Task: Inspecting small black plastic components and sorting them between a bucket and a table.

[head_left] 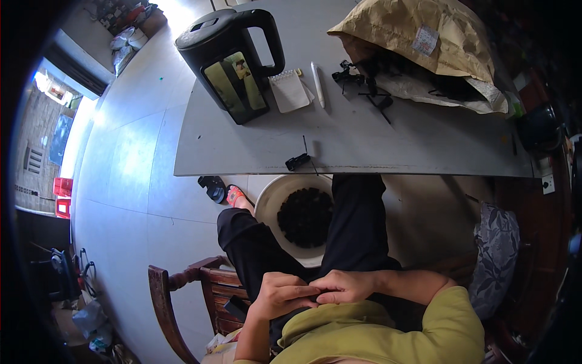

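Both hands meet over the lap, close to the chest: the left hand and right hand touch at the fingertips, pinching a small dark part between them (too small to tell what it is). Below the knees a white bowl of dark pieces sits on the floor. On the table lie a small black clip near the front edge, a black kettle, a notepad, a pen and a brown paper bag.
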Action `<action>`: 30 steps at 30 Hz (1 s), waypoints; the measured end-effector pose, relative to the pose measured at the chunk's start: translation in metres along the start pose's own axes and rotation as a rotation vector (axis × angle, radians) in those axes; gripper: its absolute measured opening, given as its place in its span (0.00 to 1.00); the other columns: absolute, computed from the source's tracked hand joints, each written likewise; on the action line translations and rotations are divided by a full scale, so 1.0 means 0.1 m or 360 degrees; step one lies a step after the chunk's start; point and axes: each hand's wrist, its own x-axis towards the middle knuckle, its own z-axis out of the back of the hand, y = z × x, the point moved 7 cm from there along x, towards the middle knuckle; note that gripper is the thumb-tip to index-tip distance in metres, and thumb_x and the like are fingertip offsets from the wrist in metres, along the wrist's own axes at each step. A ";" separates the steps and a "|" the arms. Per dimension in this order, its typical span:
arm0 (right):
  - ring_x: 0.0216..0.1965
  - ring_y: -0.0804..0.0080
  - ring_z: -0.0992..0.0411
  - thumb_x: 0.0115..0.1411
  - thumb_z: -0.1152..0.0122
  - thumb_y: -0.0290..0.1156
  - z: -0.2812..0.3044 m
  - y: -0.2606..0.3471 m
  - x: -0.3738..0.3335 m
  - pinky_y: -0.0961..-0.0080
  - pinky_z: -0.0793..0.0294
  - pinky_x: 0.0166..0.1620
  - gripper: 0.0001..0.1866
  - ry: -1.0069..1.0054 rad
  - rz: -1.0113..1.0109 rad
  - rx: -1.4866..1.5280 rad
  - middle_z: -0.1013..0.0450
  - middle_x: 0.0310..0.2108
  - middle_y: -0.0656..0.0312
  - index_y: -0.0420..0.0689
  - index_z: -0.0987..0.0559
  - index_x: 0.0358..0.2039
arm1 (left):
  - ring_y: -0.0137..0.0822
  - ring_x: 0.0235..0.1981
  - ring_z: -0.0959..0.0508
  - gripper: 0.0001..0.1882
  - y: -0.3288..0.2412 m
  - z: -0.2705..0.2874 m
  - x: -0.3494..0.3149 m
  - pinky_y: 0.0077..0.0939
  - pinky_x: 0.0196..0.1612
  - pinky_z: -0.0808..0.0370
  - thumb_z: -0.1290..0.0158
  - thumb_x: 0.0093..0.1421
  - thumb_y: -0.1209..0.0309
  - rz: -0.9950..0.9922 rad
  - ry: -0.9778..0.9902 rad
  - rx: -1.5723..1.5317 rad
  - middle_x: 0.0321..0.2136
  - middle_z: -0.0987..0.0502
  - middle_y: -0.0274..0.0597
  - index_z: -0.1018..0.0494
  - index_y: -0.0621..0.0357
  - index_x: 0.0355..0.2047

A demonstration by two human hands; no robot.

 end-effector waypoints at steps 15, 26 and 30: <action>0.53 0.55 0.39 0.45 0.34 0.38 1.01 0.87 0.27 0.59 0.37 0.52 0.29 -0.0970 0.0524 -0.2300 0.38 0.51 0.55 0.51 0.29 0.50 | 0.26 0.21 0.28 0.13 0.47 0.17 -0.37 0.15 0.24 0.33 0.40 0.49 0.72 0.0919 -0.0716 -0.1157 0.26 0.25 0.39 0.26 0.67 0.34; 0.39 0.65 0.35 0.50 0.41 0.33 1.40 0.63 0.31 0.68 0.33 0.40 0.22 -0.1190 0.0538 -0.2624 0.35 0.38 0.60 0.52 0.27 0.48 | 0.29 0.19 0.33 0.12 0.77 -0.11 -0.47 0.15 0.17 0.38 0.53 0.54 0.66 0.0899 -0.0978 -0.2224 0.26 0.30 0.44 0.29 0.65 0.26; 0.33 0.61 0.33 0.57 0.46 0.34 0.91 0.59 0.25 0.69 0.31 0.38 0.17 -0.1035 0.0506 -0.1743 0.32 0.33 0.57 0.45 0.28 0.48 | 0.22 0.22 0.30 0.07 0.73 0.00 -0.41 0.12 0.20 0.36 0.44 0.53 0.74 0.1206 -0.1007 -0.1219 0.25 0.26 0.37 0.30 0.59 0.30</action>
